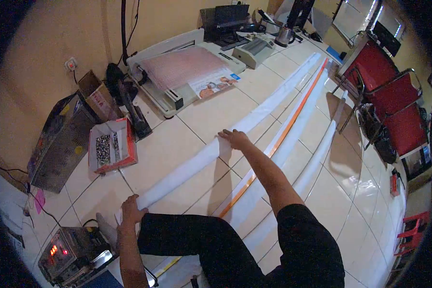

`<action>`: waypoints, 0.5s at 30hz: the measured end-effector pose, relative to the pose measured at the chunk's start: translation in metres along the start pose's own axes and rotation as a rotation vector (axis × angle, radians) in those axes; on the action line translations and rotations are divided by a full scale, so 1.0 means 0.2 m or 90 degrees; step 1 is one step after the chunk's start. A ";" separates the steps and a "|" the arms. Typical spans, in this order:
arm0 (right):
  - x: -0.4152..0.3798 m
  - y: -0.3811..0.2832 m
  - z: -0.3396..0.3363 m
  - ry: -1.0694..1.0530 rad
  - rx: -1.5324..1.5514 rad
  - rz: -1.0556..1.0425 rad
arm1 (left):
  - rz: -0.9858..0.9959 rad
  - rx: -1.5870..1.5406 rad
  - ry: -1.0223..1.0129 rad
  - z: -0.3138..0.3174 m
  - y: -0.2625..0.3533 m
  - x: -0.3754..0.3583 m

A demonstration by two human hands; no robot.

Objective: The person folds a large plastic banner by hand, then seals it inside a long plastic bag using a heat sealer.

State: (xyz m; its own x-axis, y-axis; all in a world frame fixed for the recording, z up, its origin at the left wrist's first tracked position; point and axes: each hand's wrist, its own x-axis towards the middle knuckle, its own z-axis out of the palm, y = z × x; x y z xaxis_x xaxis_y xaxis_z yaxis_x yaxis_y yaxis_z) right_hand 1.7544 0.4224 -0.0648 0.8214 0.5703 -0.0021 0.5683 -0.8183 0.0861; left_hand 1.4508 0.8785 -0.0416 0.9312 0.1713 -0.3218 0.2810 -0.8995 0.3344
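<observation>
A long white roll lies on the tiled floor, running from beside the knee away toward the far wall, with an orange-edged strip beside it. The right hand rests flat on the roll's middle, fingers spread. The left hand closes its grip on the near end.

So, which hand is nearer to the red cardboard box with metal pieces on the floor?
Left. The left hand holds the near end of the long white rolled sheet, just below the red cardboard box. The right hand presses the sheet farther along, well to the box's right.
</observation>
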 end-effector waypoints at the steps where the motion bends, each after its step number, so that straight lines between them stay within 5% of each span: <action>1: 0.07 0.04 0.01 -0.082 0.004 -0.027 | 0.018 0.050 0.055 -0.02 0.04 -0.02; 2: 0.12 0.05 0.01 -0.161 0.007 -0.058 | 0.034 0.100 0.112 -0.03 0.06 -0.03; 4: 0.15 0.03 0.03 -0.068 0.007 -0.080 | 0.010 0.176 0.180 0.07 0.01 -0.01; 10: -0.10 -0.06 0.20 0.346 0.137 0.060 | 0.040 0.241 0.254 0.13 0.18 -0.22; 12: -0.23 -0.09 0.17 0.275 0.153 0.103 | 0.083 0.212 0.260 0.15 0.17 -0.30; 14: -0.32 -0.13 0.12 0.203 0.171 0.148 | -0.023 0.188 0.045 0.19 0.09 -0.33; 15: -0.36 -0.14 0.09 0.110 0.129 0.167 | -0.029 0.189 0.046 0.16 0.13 -0.36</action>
State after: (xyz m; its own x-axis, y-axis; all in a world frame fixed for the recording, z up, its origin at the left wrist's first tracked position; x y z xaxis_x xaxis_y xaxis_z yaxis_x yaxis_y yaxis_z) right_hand 1.6801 0.4040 -0.0853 0.9302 0.3284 0.1641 0.3512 -0.9262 -0.1373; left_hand 1.3833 0.8308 -0.0373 0.9362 0.2335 -0.2629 0.2533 -0.9664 0.0439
